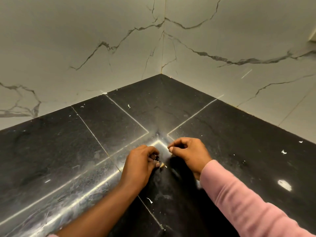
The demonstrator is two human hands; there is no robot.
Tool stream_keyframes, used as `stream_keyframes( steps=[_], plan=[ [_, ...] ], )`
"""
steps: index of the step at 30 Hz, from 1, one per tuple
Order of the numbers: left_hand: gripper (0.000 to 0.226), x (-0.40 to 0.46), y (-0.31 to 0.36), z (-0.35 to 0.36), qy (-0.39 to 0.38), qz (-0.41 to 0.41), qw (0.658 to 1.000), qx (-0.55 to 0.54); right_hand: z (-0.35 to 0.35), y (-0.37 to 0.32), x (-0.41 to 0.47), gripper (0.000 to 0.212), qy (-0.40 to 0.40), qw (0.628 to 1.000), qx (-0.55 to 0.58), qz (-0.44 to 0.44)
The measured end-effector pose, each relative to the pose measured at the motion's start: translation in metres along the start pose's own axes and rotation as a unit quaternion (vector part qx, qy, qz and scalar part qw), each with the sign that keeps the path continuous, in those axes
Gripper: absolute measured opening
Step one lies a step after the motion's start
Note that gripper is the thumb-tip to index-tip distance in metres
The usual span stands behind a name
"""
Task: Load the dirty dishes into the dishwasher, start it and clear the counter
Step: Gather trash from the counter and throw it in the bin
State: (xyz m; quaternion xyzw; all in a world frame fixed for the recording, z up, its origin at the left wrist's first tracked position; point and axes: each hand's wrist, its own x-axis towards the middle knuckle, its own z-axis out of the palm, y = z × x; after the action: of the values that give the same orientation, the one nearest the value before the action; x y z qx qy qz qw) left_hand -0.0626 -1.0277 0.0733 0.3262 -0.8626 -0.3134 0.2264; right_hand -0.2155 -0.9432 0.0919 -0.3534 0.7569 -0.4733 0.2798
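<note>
A black stone counter (106,120) fills the corner below two white marble walls. My left hand (140,161) rests low on the counter with its fingers curled, and a small pale scrap (162,165) shows at its fingertips. My right hand (188,152) is beside it, a little farther back, fingers curled with thumb and forefinger pinched together; whatever it pinches is too small to make out. No dishes or dishwasher are in view.
Small white crumbs (284,152) and a larger white smear (284,185) are scattered over the counter at the right. The marble walls (85,48) meet at the far corner. Pale grout lines cross the dark tiles.
</note>
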Motion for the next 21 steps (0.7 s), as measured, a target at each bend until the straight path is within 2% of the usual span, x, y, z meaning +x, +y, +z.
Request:
stream_keyframes(
  steps=[2,3,8,11,12,14,17,21],
  plan=[
    [0.034,0.002,0.003,0.002,-0.014,-0.010,1.000,-0.016,-0.009,-0.003,-0.007,0.008,-0.008,0.988,0.151,0.044],
    [0.037,0.002,0.005,0.006,-0.027,-0.004,1.000,-0.015,-0.014,-0.003,-0.012,0.010,-0.002,0.982,0.180,0.054],
    [0.039,-0.003,0.009,0.005,-0.079,0.038,0.996,-0.022,-0.028,0.004,-0.026,0.009,0.017,0.978,0.196,0.075],
    [0.062,-0.013,0.011,-0.003,-0.170,0.089,0.981,0.032,-0.035,0.012,-0.035,0.008,0.015,0.974,0.208,0.084],
    [0.062,-0.017,0.012,-0.003,-0.185,0.108,0.976,0.050,-0.037,0.014,-0.039,0.009,0.015,0.975,0.205,0.086],
    [0.048,-0.027,0.014,0.004,-0.173,0.133,0.974,0.056,-0.039,0.016,-0.047,0.008,0.012,0.976,0.198,0.088],
    [0.021,-0.039,0.017,0.015,-0.110,0.139,0.984,0.028,-0.038,0.019,-0.056,0.007,0.010,0.977,0.195,0.091],
    [0.015,-0.048,0.026,0.022,-0.068,0.187,0.974,0.112,-0.036,0.018,-0.069,0.008,0.006,0.977,0.199,0.079]
  ],
)
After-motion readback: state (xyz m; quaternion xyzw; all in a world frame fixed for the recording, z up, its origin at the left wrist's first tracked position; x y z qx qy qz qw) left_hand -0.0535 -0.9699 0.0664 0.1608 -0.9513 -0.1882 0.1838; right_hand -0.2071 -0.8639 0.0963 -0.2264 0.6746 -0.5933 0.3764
